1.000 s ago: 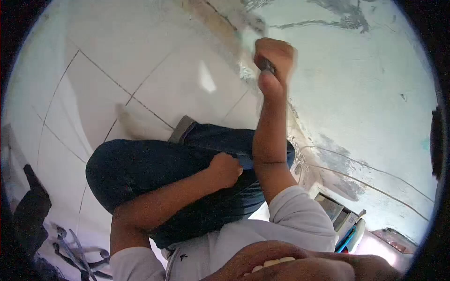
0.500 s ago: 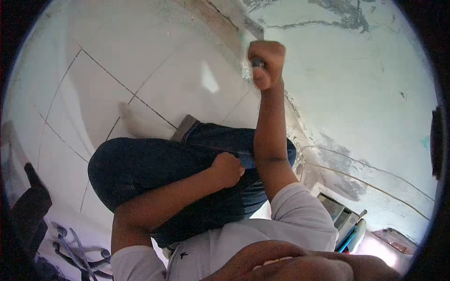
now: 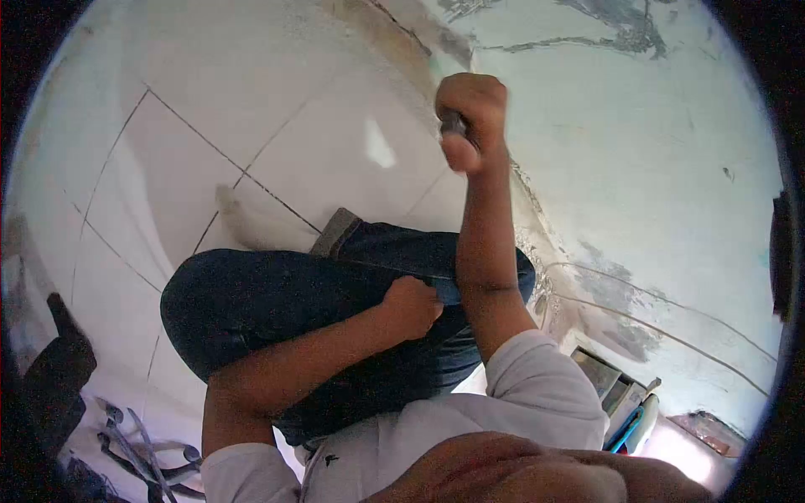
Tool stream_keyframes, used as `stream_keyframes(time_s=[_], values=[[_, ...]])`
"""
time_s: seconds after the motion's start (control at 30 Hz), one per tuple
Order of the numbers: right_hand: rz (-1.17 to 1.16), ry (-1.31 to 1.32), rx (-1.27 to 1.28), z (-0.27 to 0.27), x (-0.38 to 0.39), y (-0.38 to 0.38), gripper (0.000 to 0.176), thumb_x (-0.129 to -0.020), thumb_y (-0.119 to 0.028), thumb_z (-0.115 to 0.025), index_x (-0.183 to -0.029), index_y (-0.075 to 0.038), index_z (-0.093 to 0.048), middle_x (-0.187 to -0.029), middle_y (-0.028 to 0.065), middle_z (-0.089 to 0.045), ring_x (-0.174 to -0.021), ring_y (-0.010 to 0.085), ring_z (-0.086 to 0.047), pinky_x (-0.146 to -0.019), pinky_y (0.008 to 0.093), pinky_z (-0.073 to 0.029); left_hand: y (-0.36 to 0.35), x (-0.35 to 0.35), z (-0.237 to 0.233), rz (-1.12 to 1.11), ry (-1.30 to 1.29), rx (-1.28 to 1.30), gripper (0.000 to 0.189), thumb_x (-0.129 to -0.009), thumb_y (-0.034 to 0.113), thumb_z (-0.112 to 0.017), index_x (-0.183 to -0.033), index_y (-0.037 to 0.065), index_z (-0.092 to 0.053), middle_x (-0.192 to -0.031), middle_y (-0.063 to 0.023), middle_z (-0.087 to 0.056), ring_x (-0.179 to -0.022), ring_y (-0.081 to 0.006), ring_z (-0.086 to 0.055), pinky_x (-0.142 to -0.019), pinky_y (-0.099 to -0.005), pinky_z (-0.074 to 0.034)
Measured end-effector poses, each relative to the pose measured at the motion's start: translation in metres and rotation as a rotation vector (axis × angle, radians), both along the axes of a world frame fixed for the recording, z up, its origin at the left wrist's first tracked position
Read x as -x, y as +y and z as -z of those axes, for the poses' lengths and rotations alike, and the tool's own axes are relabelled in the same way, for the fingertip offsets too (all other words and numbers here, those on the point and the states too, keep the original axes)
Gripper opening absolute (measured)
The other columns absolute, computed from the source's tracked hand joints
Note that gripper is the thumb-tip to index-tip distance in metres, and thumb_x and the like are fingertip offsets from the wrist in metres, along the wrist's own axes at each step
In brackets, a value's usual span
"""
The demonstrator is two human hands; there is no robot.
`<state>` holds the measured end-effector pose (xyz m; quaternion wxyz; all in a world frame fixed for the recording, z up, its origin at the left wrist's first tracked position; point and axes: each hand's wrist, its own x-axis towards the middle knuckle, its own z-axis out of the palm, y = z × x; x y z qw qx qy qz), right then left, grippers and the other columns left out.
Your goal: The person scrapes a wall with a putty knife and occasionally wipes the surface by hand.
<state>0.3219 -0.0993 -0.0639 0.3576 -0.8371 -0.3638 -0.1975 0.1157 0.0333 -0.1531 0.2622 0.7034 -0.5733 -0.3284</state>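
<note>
My right hand [image 3: 474,117] is a fist around the dark handle of what looks like a scraper [image 3: 454,124]. The arm reaches out to the foot of the pale green wall [image 3: 637,159], where the wall meets the tiled floor [image 3: 277,159]. The fist hides most of the tool, and its blade is hard to make out now. My left hand [image 3: 412,307] is closed and rests on my bent leg in blue jeans [image 3: 251,293]. Its fingers curl inward, and I cannot see whether anything is in them.
Cracked, peeling plaster [image 3: 612,29] runs along the upper wall. Two thin cables [image 3: 662,335] cross the wall at right. A shelf-like box [image 3: 599,369] stands beside my right shoulder. Dark legs of some furniture [image 3: 142,453] show at lower left.
My right fist has shifted slightly toward me and left along the wall's foot. A grey flat blade showed beyond the fist before. My left hand stays on my leg.
</note>
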Motion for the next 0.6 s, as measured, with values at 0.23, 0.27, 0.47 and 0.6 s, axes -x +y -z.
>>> stream_keyframes(time_s=[0.23, 0.27, 0.47, 0.6], values=[[0.021, 0.011, 0.047, 0.002, 0.001, 0.006, 0.069, -0.084, -0.067, -0.040, -0.053, -0.005, -0.039, -0.049, 0.0056, -0.033, -0.041, 0.0217, -0.037, -0.042, 0.0337, -0.026, -0.002, 0.003, 0.001, -0.047, 0.034, -0.022, 0.025, -0.082, 0.023, -0.052, -0.074, 0.007, -0.069, -0.079, -0.0185, -0.068, -0.074, -0.0328, -0.068, -0.067, -0.0472, -0.054], [-0.006, -0.047, -0.093, -0.007, 0.004, 0.014, 0.067, -0.084, -0.065, -0.041, -0.054, -0.004, -0.041, -0.049, 0.0057, -0.034, -0.041, 0.0227, -0.038, -0.042, 0.0339, -0.026, -0.001, 0.009, -0.001, -0.083, 0.054, -0.025, 0.025, -0.081, 0.023, -0.052, -0.073, 0.007, -0.070, -0.078, -0.0185, -0.068, -0.073, -0.0327, -0.068, -0.067, -0.0470, -0.054], [-0.029, -0.066, 0.086, 0.009, -0.006, 0.002, 0.056, -0.084, -0.054, -0.048, -0.057, -0.005, -0.044, -0.050, 0.0069, -0.036, -0.041, 0.0245, -0.041, -0.041, 0.0339, -0.030, -0.001, 0.011, 0.003, -0.080, 0.045, 0.035, 0.023, -0.083, 0.021, -0.052, -0.080, 0.006, -0.069, -0.079, -0.0186, -0.068, -0.075, -0.0342, -0.068, -0.066, -0.0473, -0.054], [0.007, -0.055, 0.069, -0.001, -0.002, -0.003, 0.045, -0.075, -0.047, -0.058, -0.057, -0.008, -0.045, -0.049, 0.0070, -0.035, -0.041, 0.0297, -0.045, -0.042, 0.0377, -0.037, -0.003, 0.005, -0.003, 0.010, 0.017, -0.051, 0.023, -0.084, 0.022, -0.052, -0.080, 0.006, -0.069, -0.079, -0.0180, -0.068, -0.076, -0.0341, -0.068, -0.066, -0.0476, -0.054]])
